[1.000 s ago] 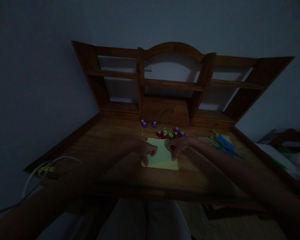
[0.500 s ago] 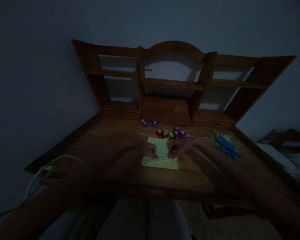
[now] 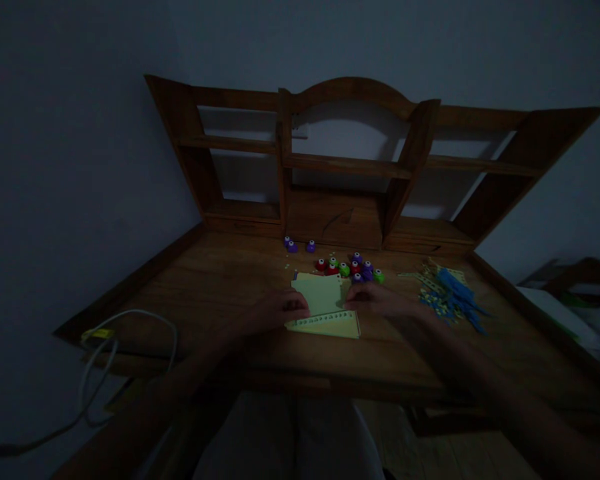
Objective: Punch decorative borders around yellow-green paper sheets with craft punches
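Note:
A pale yellow-green sheet of paper (image 3: 319,293) lies on top of similar sheets near the desk's front. Along its lower part runs a narrow strip (image 3: 325,319) with a row of dark marks or holes. My left hand (image 3: 286,306) is at the sheet's left edge, its fingers curled together on the paper near the strip. At the right edge, my right hand (image 3: 370,298) has thumb and fingers pinched on the paper just above the strip. Dim light hides the exact fingertip contact.
Several red, green and purple knob-like pieces (image 3: 345,269) with white tops stand behind the paper. To the right lies a pile of blue strips (image 3: 457,293) with yellowish scraps (image 3: 433,282). A wooden shelf (image 3: 347,167) rises at the back; a white cable (image 3: 143,311) loops at left.
Both hands have drawn apart toward the sheet's side edges, uncovering more of the strip. My fists have loosened into pinches, and the view has shifted slightly.

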The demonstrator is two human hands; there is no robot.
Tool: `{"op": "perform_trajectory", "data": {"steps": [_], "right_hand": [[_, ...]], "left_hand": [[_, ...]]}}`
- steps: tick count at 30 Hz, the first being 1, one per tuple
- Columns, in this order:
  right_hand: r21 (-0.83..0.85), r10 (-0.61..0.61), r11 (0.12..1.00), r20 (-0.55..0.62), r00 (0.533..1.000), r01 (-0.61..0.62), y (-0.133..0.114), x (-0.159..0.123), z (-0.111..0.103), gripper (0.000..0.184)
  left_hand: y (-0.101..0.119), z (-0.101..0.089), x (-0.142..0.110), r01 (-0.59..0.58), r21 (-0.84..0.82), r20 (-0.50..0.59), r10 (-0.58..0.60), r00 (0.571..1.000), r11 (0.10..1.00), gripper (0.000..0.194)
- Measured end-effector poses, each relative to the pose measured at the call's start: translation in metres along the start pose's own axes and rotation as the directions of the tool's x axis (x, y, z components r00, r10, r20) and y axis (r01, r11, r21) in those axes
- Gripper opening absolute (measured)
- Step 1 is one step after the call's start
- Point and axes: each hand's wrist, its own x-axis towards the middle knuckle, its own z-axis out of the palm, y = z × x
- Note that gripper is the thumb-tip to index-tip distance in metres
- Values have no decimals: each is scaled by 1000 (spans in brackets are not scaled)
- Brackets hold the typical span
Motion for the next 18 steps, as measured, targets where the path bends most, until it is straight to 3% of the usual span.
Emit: {"op": "perform_trajectory", "data": {"steps": [4,8,18], "right_hand": [[51,-44,998,-50,998,46,-9,2,10,35],[87,-75,993,-27,997,77,-15,5,20,32],[88,-31,996,-13,999,32,-2,7,25,30]], "left_hand": [[-5,5,3,-64,115,-15,66,998,991,30],[-7,9,3,-118,164,-16,122,992,979,25],[-7,6,11,-155,163,71,145,987,974,21]]}}
